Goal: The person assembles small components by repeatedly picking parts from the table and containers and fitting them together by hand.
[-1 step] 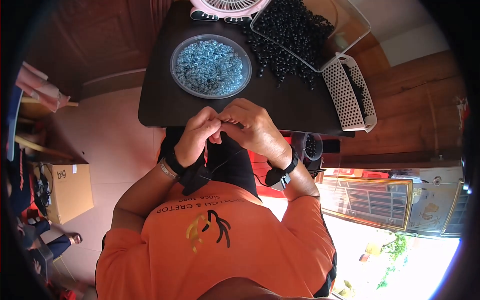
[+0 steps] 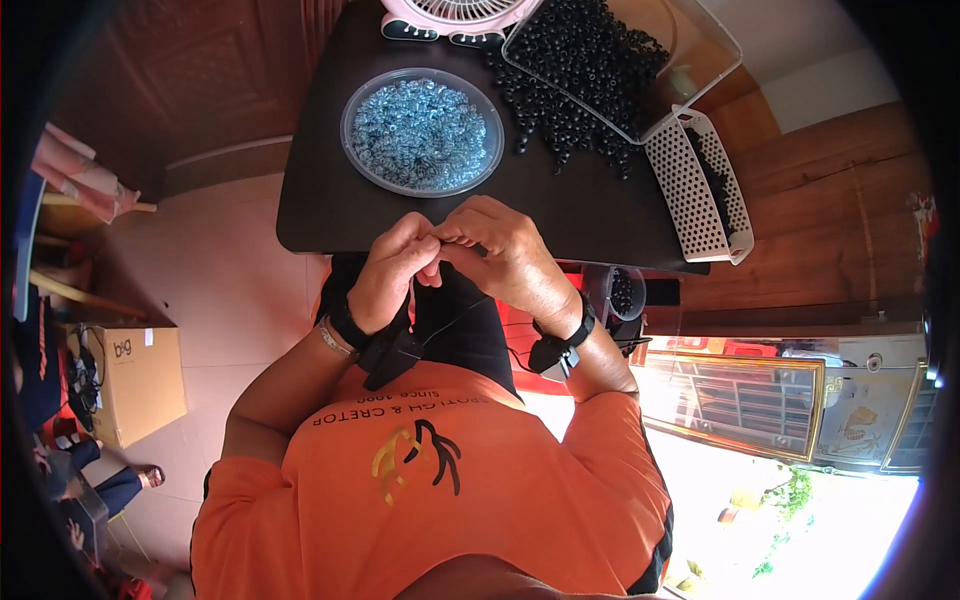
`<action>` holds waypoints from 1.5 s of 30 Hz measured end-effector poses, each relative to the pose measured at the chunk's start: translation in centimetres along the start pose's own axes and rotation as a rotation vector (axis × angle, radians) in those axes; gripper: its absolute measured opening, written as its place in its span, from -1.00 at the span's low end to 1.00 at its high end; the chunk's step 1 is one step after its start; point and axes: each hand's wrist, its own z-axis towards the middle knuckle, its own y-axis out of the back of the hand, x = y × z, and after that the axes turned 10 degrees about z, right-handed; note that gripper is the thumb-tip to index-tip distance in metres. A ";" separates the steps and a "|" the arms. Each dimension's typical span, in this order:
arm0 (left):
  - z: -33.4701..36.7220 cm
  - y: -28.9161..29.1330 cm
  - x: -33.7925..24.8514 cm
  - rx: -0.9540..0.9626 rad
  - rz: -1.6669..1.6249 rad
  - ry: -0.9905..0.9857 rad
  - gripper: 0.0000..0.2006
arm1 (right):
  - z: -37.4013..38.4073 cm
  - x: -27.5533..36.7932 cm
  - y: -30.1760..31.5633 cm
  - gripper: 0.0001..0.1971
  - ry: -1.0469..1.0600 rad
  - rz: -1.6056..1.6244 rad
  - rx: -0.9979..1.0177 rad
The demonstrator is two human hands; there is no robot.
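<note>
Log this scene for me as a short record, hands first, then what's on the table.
Left hand: curled, touching the right hand
Right hand: bent inward, meeting the left
Held item: cannot tell, too small or hidden
Hands' place: by the near edge of the table
Bowl: on the table, beyond the hands, filled with blue pieces
Black pieces: loose heap, right of the bowl
Basket: white, perforated, at the table's right edge
Fan: pink, beyond the bowl, partly out of view

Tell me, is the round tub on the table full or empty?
Not empty: bluish pieces spread across the round tub; depth unclear.
</note>
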 end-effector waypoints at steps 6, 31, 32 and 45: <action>-0.2 0.7 -0.2 -0.054 0.000 0.005 -0.82 | 0.0 0.0 -1.3 -0.86 -0.137 0.147 -0.075; 2.2 -1.2 -1.4 -0.139 0.257 -0.037 -0.84 | -1.5 -1.6 -1.1 -0.84 -0.160 0.214 -0.330; 2.3 -1.1 -1.4 -0.133 0.260 -0.036 -0.84 | -1.5 -1.3 -1.0 -0.83 -0.127 0.107 -0.297; 1.8 -0.6 -3.0 -0.033 0.521 -0.105 -0.87 | -1.6 -1.4 -0.6 -0.84 0.125 -0.331 -0.184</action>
